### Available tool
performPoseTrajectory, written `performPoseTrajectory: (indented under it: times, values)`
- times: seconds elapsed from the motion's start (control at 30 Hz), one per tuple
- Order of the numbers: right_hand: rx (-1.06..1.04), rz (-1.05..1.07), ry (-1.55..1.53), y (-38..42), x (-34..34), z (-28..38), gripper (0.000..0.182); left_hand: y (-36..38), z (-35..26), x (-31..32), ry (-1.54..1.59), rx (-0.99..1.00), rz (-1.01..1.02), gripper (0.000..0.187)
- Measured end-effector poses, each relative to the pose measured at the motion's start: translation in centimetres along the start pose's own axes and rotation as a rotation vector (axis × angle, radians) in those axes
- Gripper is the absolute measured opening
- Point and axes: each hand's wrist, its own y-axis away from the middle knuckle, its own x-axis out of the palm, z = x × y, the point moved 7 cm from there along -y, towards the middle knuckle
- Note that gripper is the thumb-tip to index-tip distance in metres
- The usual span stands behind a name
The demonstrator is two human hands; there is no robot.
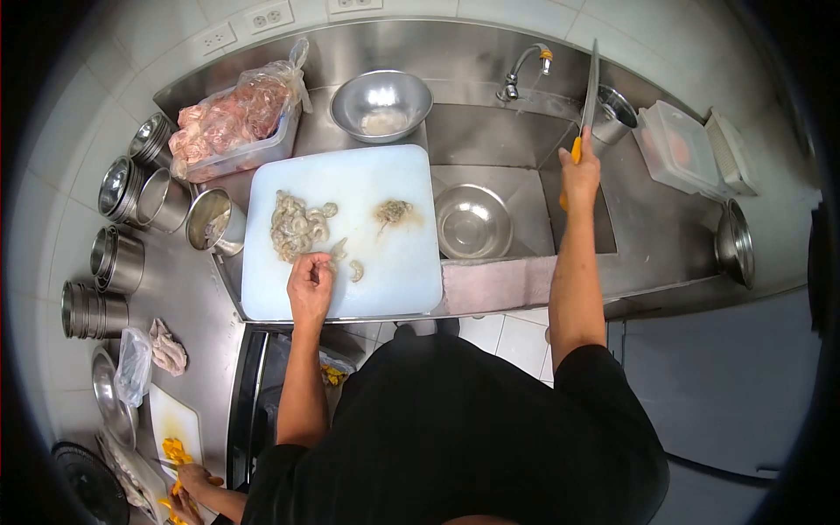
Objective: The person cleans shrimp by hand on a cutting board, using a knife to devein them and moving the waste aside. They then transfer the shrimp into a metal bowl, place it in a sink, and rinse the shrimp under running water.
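My right hand [579, 179] is raised over the right side of the sink, wrapped round the yellow handle of a knife [592, 92] whose long blade points away from me. On the white cutting board [367, 175], my left hand [310, 282] is closed, its fingers curled at the near edge of a pile of peeled shrimp [296, 227]. Whatever those fingers may pinch is hidden. One loose shrimp [339, 250] lies right by the fingertips, and another shrimp [356, 270] sits slightly to the right. A small heap of dark scraps [393, 212] rests in a wet brownish patch.
A metal bowl [473, 220] stands in the sink [490, 140] below the faucet [525, 70]. Behind the board are another bowl [381, 105] and a tub of bagged meat [241, 114]. Steel containers [162, 199] line the left. At lower left, another person's hands [194, 486] cut yellow pieces.
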Motion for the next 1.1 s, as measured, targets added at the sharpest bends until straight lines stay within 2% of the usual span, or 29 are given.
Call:
performPoseTrajectory:
  times: [0.03, 0.07, 0.17, 0.23, 0.3, 0.37, 0.47, 0.57, 0.67, 0.77, 0.87, 0.97, 1.1]
  values:
    - [-0.109, -0.105, 0.103, 0.2, -0.2, 1.7, 0.076, -0.1, -0.2, 0.0, -0.019, -0.007, 0.003, 0.013]
    - [0.163, 0.195, 0.213, 0.7, 1.7, 0.3, 0.076, -0.2, -0.3, 0.0, -0.039, -0.015, 0.007, 0.013]
    - [0.183, 0.543, 0.266, 2.3, 7.3, -6.8, 0.077, 0.2, -0.9, -0.5, -0.078, -0.03, 0.023, 0.013]
    - [0.234, 0.612, 0.246, 3.1, 5.9, -4.6, 0.08, -0.3, -1.1, -0.2, -0.07, -0.025, 0.005, 0.013]
    - [0.277, 0.663, 0.227, 6.9, 4.3, -5.0, 0.081, 0.0, -0.9, -0.2, -0.059, -0.018, 0.008, 0.013]
    - [0.26, 0.654, 0.188, 8.7, 4.1, -5.7, 0.081, -0.1, -1.0, -0.2, -0.054, 0.009, 0.008, 0.013]
    - [0.323, 0.763, 0.253, 10.4, 3.1, -5.1, 0.079, -0.1, -1.0, -0.2, -0.062, 0.012, 0.018, 0.013]
    - [0.4, 0.733, 0.246, 10.3, 0.7, -2.3, 0.074, 0.0, -1.0, -0.1, -0.049, 0.008, 0.021, 0.013]
    - [0.157, 0.326, 0.096, 7.6, 0.6, -1.8, 0.069, 0.1, -0.9, -0.1, -0.063, -0.006, 0.024, 0.013]
    - [0.089, 0.076, -0.034, 5.3, 0.4, -0.4, 0.065, 0.2, -0.5, 0.0, -0.031, 0.013, 0.008, 0.013]
    - [0.053, 0.006, -0.014, 3.2, 0.8, 0.4, 0.063, 0.2, -0.8, -0.1, -0.044, 0.041, -0.009, 0.013]
    - [0.093, 0.09, 0.015, 2.8, 2.1, 0.7, 0.065, 0.2, -1.0, -0.2, -0.075, 0.022, -0.003, 0.014]
    - [0.262, 0.424, 0.133, 5.3, 5.7, -2.9, 0.069, 0.3, -0.9, -0.1, -0.05, 0.017, -0.019, 0.014]
